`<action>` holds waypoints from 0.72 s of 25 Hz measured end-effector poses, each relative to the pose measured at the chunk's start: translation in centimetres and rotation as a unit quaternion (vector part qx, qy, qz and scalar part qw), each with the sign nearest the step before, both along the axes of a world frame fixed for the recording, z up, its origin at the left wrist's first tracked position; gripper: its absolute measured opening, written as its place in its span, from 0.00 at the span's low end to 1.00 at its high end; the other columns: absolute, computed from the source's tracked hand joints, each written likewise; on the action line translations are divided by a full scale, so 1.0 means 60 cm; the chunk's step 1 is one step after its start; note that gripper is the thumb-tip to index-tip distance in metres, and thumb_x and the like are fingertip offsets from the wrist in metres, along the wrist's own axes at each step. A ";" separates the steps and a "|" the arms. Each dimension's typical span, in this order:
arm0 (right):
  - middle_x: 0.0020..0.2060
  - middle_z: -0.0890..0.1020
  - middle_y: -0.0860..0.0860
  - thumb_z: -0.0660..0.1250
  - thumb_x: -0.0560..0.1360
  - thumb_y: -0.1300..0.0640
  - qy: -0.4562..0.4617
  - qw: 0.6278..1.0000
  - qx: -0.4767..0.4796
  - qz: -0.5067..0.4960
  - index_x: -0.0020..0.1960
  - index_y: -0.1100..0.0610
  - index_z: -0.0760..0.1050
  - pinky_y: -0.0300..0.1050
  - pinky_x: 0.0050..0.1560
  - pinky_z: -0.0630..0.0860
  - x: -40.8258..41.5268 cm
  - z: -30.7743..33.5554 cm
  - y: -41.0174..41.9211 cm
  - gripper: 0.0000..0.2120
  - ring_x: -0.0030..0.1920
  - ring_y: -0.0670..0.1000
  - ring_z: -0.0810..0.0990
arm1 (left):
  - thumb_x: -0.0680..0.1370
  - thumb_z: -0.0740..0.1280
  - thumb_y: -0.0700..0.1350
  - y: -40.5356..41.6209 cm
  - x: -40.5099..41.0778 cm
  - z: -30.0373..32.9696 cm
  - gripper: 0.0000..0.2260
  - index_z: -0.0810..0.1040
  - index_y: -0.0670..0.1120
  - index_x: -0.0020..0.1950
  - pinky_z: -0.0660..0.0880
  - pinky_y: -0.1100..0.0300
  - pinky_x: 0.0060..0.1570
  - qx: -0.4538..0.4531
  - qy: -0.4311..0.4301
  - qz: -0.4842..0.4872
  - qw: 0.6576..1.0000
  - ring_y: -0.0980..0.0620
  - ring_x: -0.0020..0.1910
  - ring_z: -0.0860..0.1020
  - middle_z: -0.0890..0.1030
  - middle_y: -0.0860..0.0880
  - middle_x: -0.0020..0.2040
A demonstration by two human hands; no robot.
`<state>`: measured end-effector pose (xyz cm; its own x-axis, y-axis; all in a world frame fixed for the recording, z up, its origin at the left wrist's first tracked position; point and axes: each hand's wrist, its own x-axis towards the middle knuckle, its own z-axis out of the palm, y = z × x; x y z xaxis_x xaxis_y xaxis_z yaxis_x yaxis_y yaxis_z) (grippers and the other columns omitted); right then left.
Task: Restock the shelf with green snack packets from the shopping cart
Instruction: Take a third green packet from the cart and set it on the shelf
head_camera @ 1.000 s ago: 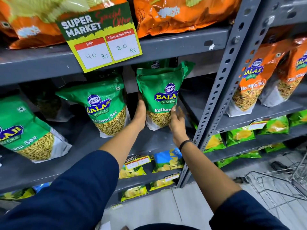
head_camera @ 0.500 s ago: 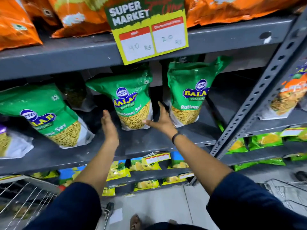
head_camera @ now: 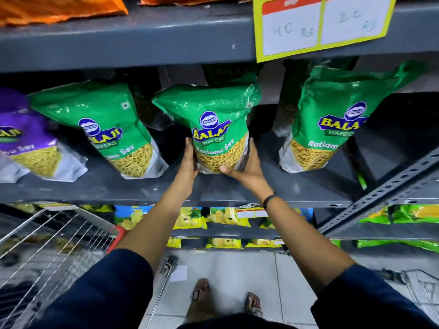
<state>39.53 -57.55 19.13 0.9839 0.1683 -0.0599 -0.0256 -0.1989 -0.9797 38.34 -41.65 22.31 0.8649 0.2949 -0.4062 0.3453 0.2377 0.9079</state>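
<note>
A: Grey steel racking (head_camera: 147, 41) fills the view, tier on tier. Middle tier (head_camera: 308, 186) carries the green stock. Wire shopping cart (head_camera: 52, 245) sits low at the near left, on the pale tiled floor.

B: What has changed in the last second?

A: A second ago both hands were on the right-hand green foil packet of Ratlami Sev (head_camera: 332, 119), setting it upright. Half a second ago they were loose in the air, crossing left. Now they are on the middle green foil packet (head_camera: 213, 129).

B: Grip?

A: Left hand (head_camera: 188, 160) is flat against its left edge; right hand (head_camera: 247, 167) cups the lower right corner, thumb under the front. Both closed on it, pressing from either side. The packet stands on the middle tier, leaning a little to the left, base at the shelf surface.

B: Neighbours?

A: Left green packet (head_camera: 107, 129) leans more, well apart from the hands. A purple foil packet (head_camera: 23, 136) sits at the far left edge. Orange packets (head_camera: 59, 5) lie on the tier above, beside the yellow price card (head_camera: 320, 24).

B: Meaning for the job?

A: My reading: the right packet is finished and this is tidying, squaring the row one packet at a time. The left one probably follows.

B: Cart contents?

A: Too blurred to tell whether green packets remain.
</note>
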 end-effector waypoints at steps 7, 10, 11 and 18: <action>0.48 0.79 0.52 0.74 0.63 0.46 -0.010 0.996 0.005 -0.083 0.48 0.41 0.72 0.55 0.59 0.77 -0.146 -0.032 0.047 0.16 0.50 0.50 0.79 | 0.77 0.57 0.52 0.120 -0.153 -0.080 0.09 0.69 0.54 0.38 0.68 0.50 0.45 0.140 -0.095 0.292 0.941 0.51 0.36 0.73 0.73 0.50 0.35; 0.54 0.78 0.51 0.74 0.64 0.50 -0.003 0.999 -0.026 0.038 0.57 0.46 0.72 0.51 0.63 0.75 -0.147 -0.021 0.156 0.23 0.55 0.47 0.77 | 0.75 0.57 0.53 0.204 -0.154 -0.084 0.12 0.70 0.44 0.44 0.68 0.44 0.45 0.159 -0.082 0.371 0.911 0.44 0.40 0.70 0.73 0.38 0.40; 0.59 0.76 0.53 0.75 0.64 0.51 0.004 0.998 -0.027 0.060 0.64 0.50 0.69 0.49 0.65 0.72 -0.134 -0.018 0.202 0.30 0.59 0.47 0.74 | 0.77 0.57 0.50 0.229 -0.146 -0.076 0.15 0.70 0.37 0.51 0.68 0.45 0.51 0.168 -0.079 0.373 0.909 0.44 0.45 0.70 0.75 0.36 0.49; 0.67 0.70 0.56 0.79 0.56 0.47 0.042 0.998 -0.032 0.037 0.68 0.54 0.60 0.54 0.68 0.69 -0.052 -0.008 0.373 0.47 0.68 0.54 0.69 | 0.79 0.48 0.59 0.341 -0.118 -0.032 0.24 0.58 0.51 0.72 0.51 0.57 0.72 0.173 -0.053 0.052 0.982 0.56 0.69 0.62 0.63 0.55 0.70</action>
